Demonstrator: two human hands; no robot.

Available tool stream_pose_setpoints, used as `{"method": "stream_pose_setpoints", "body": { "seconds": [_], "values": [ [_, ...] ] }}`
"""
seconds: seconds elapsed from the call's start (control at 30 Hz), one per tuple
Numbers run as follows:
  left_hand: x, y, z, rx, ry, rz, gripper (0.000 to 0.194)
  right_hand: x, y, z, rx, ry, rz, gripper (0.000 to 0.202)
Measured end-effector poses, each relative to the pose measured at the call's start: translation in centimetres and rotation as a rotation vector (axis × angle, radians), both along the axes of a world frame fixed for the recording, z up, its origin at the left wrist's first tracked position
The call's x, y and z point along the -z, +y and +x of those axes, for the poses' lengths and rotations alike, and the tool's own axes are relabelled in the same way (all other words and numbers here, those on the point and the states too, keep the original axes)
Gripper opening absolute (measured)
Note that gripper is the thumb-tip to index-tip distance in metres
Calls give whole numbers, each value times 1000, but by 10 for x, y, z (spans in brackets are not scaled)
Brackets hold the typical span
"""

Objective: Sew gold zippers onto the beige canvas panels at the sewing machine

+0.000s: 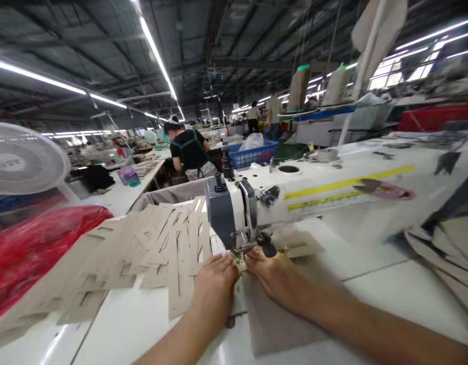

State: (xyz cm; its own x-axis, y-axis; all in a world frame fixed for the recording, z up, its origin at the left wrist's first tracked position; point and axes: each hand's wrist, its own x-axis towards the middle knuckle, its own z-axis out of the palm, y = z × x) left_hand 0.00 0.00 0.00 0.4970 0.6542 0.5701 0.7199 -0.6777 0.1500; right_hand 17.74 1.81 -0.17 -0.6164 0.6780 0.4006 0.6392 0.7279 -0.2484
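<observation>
A white sewing machine (344, 187) stands before me, its dark grey head (220, 213) over the stitching spot. At the presser foot (239, 253), my left hand (216, 281) is closed from the left, fingertips pressed on the edge of a beige fabric piece (279, 324). Opposite it, my right hand (275, 276) pinches the same fabric close to the needle area, its fingers partly under the machine's parts. The fabric hangs toward me below my right wrist. Just left of my left hand lie many overlapping beige cut pieces (180, 253) with slots.
A red plastic bag (47, 243) and a white fan (21, 159) are at the left. Pink-handled snips (389, 190) lie on the machine arm. Thread cones (298, 90) stand behind, near a blue basket (256, 154). A co-worker (190, 147) bends over another table.
</observation>
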Motion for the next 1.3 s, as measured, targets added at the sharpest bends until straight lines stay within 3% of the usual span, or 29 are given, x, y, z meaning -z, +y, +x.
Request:
{"method": "stream_pose_setpoints", "body": {
  "seconds": [0.17, 0.5, 0.97, 1.3],
  "values": [
    [1, 1, 1, -29, 6, -13, 15, 1, 0, 1, 14, -2, 60, 27],
    [6, 4, 0, -33, 9, 24, 14, -1, 0, -1, 20, 5, 9, 23],
    [-2, 3, 0, -61, 18, 7, 16, 2, 5, 0, -22, 154, 29, 24],
    [2, 3, -1, -80, 4, -19, 15, 6, 3, -5, 62, 112, 43, 22]
  ]
}}
